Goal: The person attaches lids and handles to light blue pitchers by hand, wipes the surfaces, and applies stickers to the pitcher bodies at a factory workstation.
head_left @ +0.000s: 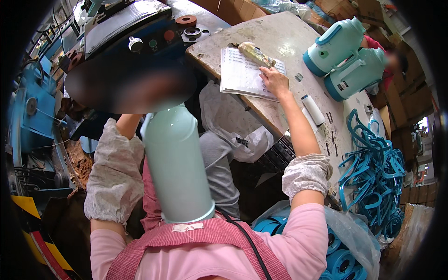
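Observation:
A pale green thermos-jug body [177,158] lies tilted across my lap, its rounded top away from me. Beside that top is my left hand [151,91], smeared out by a dark blurred patch, so its fingers and grip are hidden. My right hand [275,83] rests on a white sheet of printed stickers [240,77] at the table's near-left edge. Its fingers are bent together in a pinch at the sheet's surface; whether a sticker is between them is too small to tell. A crumpled yellowish roll [255,54] lies across the sheet's far edge, just beyond these fingers.
Two green jugs with blue bases [345,74] stand at the table's far right. A white roll [313,109] lies near my right forearm. Blue handles [373,163] are heaped at right, above bagged blue round parts [340,261]. A machine panel [149,44] rises at left.

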### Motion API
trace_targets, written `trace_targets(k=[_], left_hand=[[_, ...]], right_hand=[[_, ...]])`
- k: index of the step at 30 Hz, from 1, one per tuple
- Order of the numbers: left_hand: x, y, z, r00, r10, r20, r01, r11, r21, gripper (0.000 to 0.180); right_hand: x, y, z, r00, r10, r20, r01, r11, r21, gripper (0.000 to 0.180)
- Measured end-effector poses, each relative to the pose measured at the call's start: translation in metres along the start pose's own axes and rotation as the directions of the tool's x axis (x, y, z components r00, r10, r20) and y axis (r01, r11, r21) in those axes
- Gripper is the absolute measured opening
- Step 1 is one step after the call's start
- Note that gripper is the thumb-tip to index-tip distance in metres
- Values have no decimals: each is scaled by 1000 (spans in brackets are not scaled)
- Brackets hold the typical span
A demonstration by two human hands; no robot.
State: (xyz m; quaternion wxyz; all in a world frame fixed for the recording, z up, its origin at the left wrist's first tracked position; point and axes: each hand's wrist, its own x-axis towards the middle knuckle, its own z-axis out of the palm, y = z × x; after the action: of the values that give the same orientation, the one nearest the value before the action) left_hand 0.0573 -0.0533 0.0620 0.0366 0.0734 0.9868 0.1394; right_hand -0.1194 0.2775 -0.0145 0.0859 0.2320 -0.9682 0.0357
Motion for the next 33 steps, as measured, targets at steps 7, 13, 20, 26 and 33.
trace_targets(k=[7,13,20,26,33], left_hand=[[16,-14,65,984,122,-130,-105,986,129,28],[-6,-11,54,842,98,-531,-274,925,-264,28],[-146,-25,47,841,328,-430,-404,909,-99,75],[-176,-29,82,848,272,-454,-389,902,-185,100],[-184,-40,96,856,220,-469,-337,923,-183,94]], right_hand=[[18,-23,2,983,96,157,-82,992,-96,26],[16,-15,13,984,162,78,-149,977,-151,30],[-67,-114,-33,869,-251,-426,262,965,-34,37],[-200,-221,-60,892,-279,-355,420,803,423,45],[-157,-203,-44,905,-188,-382,358,820,446,36]])
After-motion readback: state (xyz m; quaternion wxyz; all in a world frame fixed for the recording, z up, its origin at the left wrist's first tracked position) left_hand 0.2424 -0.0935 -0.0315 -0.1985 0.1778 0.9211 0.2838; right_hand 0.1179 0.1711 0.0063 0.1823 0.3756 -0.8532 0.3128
